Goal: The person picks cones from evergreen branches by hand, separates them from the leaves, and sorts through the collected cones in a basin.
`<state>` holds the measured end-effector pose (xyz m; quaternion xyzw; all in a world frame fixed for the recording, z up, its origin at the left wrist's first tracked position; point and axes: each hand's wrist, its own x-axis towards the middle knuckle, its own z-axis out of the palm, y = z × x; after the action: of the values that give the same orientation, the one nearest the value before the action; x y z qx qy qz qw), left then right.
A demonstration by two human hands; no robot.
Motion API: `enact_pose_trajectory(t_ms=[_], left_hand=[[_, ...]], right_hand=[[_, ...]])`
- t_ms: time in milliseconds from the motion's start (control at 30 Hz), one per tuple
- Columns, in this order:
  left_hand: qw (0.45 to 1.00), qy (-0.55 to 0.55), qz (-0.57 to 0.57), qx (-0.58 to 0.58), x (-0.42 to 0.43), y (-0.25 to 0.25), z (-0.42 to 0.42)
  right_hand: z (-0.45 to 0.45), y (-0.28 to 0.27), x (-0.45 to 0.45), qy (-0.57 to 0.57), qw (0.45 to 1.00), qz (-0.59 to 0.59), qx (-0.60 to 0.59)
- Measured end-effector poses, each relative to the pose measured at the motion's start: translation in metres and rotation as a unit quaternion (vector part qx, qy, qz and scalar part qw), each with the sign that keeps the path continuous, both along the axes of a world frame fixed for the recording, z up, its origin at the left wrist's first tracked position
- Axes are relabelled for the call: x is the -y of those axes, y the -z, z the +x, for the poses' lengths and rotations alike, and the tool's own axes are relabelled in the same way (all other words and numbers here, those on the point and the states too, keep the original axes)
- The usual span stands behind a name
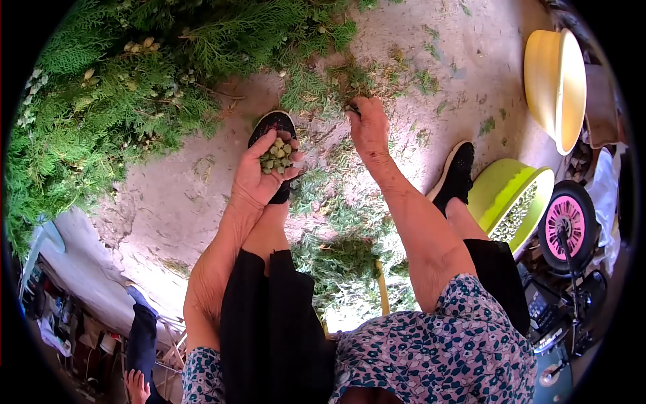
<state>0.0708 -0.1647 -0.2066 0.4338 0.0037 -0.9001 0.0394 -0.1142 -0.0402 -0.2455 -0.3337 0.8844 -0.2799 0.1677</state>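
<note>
My left hand (pixel 252 172) is palm up above the left shoe, its fingers curled around a small heap of green seed cones (pixel 276 156). Over the ground to the right, my right hand (pixel 369 128) points away from me with its fingers closed. Something small and dark shows at its fingertips, too small to name. Just beyond those fingertips lie loose green sprigs (pixel 353 82). A large pile of leafy green branches (pixel 155 74), some bearing pale cones, fills the upper left.
A lime green tub (pixel 494 192) holding many small cones stands right of my right shoe (pixel 457 172). Farther up is a yellow basin (pixel 544 84) on its side. A pink wheel (pixel 565 223) is at the right edge. Another person's hand (pixel 136 385) shows at lower left.
</note>
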Motion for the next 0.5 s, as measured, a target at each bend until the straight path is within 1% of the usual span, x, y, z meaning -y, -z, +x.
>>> enact_pose_trajectory(t_ms=[100, 167, 200, 333, 400, 433, 500], left_hand=[[1.000, -0.006, 0.007, 0.007, 0.001, -0.002, -0.003], [0.999, -0.001, -0.010, 0.043, -0.001, -0.004, -0.005], [0.999, -0.001, -0.009, 0.043, -0.002, -0.004, -0.004], [0.999, 0.008, -0.024, 0.043, -0.002, -0.003, -0.004], [0.998, 0.011, -0.025, 0.053, -0.002, -0.002, -0.002], [0.998, 0.024, -0.035, 0.044, -0.002, 0.001, -0.001], [0.998, 0.035, -0.046, 0.033, -0.001, 0.000, -0.005]], right_hand=[[-0.001, 0.001, -0.002, -0.015, 0.999, -0.032, 0.007], [0.007, -0.007, -0.004, 0.003, 0.997, -0.081, 0.009], [0.009, -0.006, -0.006, 0.032, 0.995, -0.084, 0.039], [0.010, 0.009, -0.005, 0.047, 0.996, -0.078, 0.005], [0.006, 0.013, -0.001, 0.031, 0.998, -0.020, -0.051], [0.008, 0.012, -0.002, 0.031, 0.998, -0.020, -0.051], [0.016, -0.003, 0.001, 0.049, 0.996, -0.060, 0.039]])
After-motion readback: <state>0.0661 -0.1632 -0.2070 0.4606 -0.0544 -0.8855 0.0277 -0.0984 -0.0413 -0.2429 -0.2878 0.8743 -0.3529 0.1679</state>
